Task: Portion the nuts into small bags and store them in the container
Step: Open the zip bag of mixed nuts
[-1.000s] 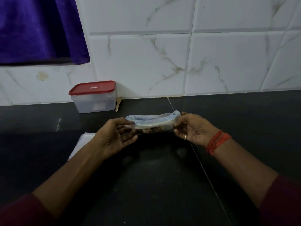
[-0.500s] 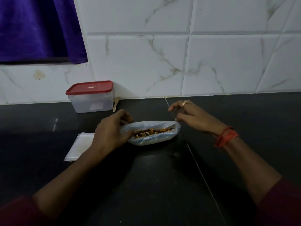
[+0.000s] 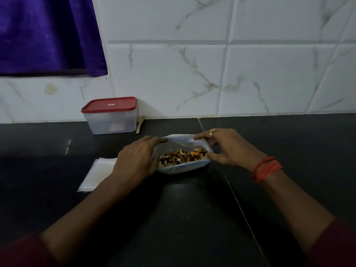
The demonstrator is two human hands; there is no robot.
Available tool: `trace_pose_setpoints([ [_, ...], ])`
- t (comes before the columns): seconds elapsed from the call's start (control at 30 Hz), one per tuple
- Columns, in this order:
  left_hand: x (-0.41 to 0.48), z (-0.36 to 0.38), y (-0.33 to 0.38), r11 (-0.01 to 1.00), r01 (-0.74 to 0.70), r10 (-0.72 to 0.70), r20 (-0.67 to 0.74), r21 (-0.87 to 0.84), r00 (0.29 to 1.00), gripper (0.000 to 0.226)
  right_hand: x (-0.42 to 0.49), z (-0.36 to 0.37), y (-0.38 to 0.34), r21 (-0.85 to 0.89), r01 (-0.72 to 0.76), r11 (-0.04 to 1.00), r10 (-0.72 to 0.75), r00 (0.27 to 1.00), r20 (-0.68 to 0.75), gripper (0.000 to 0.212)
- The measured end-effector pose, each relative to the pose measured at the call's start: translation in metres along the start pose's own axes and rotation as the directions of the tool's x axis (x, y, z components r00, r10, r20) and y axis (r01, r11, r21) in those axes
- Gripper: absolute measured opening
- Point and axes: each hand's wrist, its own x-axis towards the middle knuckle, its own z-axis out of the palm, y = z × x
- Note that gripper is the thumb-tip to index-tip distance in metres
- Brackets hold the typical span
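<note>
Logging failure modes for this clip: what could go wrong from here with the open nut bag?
1. The left hand and right hand hold the mouth of the nut bag wide on the counter; a tilt could spill the nuts.
2. The small bags lie by the left forearm; a sweep could scatter them.
3. The container has its lid on while both hands are busy.

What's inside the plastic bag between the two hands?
Mixed nuts, pale and dark, show through the open mouth of the plastic bag. The left hand covers its left end, so that part is hidden.
</note>
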Motion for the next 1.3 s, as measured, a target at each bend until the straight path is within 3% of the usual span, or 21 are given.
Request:
trace_pose_setpoints([
  [0.13, 0.003, -0.002, -0.004, 1.000, -0.007, 0.007, 0.015, -0.021, 1.000, 0.048, -0.002, 0.000, 0.000, -0.046, 0.036, 0.998, -0.039, 0.997, -0.065, 0.046],
  [0.27, 0.003, -0.003, -0.006, 0.999, -0.015, 0.011, 0.084, 0.047, 0.996, 0.031, -0.004, 0.004, -0.003, -0.141, -0.002, 0.990, 0.005, 1.000, 0.020, 0.033],
  [0.57, 0.001, -0.003, -0.009, 0.995, 0.098, -0.098, 0.003, -0.004, 0.995, 0.052, 0.002, 0.020, -0.007, -0.080, 0.001, 0.997, 0.000, 1.000, 0.011, 0.062],
  [0.73, 0.006, -0.010, -0.014, 0.989, 0.146, -0.143, 0.156, -0.009, 0.977, 0.063, -0.001, 0.016, -0.008, -0.077, -0.041, 0.996, 0.046, 0.996, 0.074, 0.052],
  [0.83, 0.006, -0.011, -0.018, 0.990, 0.127, -0.116, 0.163, -0.059, 0.980, 0.054, -0.003, 0.014, -0.007, -0.101, -0.027, 0.995, 0.034, 0.997, 0.066, 0.044],
  [0.97, 0.004, -0.007, -0.025, 0.918, 0.042, -0.083, -0.087, -0.395, 0.993, 0.021, -0.003, 0.015, -0.007, -0.022, 0.000, 1.000, -0.002, 0.999, -0.054, 0.024],
  [1.03, 0.003, -0.008, -0.024, 0.853, 0.022, -0.194, -0.278, -0.521, 0.941, 0.010, -0.001, 0.017, -0.010, 0.085, 0.045, 0.995, -0.030, 0.986, -0.165, 0.020],
  [1.1, 0.002, -0.011, -0.026, 0.783, 0.034, -0.354, -0.400, -0.622, 0.845, 0.009, 0.007, 0.016, -0.016, 0.206, 0.090, 0.974, -0.045, 0.976, -0.211, 0.021],
  [1.17, 0.001, -0.011, -0.032, 0.709, 0.067, -0.485, -0.416, -0.702, 0.769, 0.014, 0.023, 0.014, -0.021, 0.259, 0.097, 0.961, -0.045, 0.979, -0.199, 0.023],
  [1.3, 0.008, -0.009, -0.040, 0.677, 0.079, -0.545, -0.426, -0.732, 0.722, 0.012, 0.071, 0.009, -0.025, 0.251, 0.131, 0.959, -0.093, 0.983, -0.158, 0.026],
])
